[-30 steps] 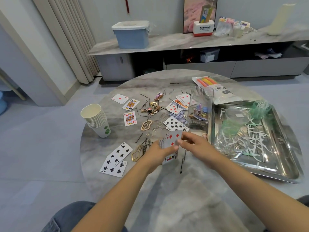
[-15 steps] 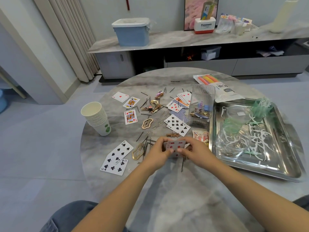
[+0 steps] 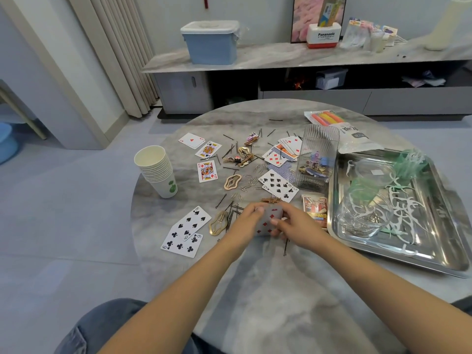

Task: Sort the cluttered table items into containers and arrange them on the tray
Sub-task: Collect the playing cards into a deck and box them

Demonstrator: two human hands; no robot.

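A small stack of playing cards, a red diamond card on top, is held low over the round marble table. My left hand grips its left side and my right hand grips its right side. More cards lie loose: nines at the left, kings further back, spades and a pile in the middle. Hairpins, paper clips and gold hair clips are scattered among them. A steel tray at the right holds clear containers and floss picks.
A stack of paper cups stands at the table's left. A ribbed clear container with hair clips stands beside the tray. A card box lies by the tray's left rim. A plastic bag sits behind the tray.
Both hands have come down and toward me with the cards, drawing the fanned cards into a squared stack held flatter over the table.
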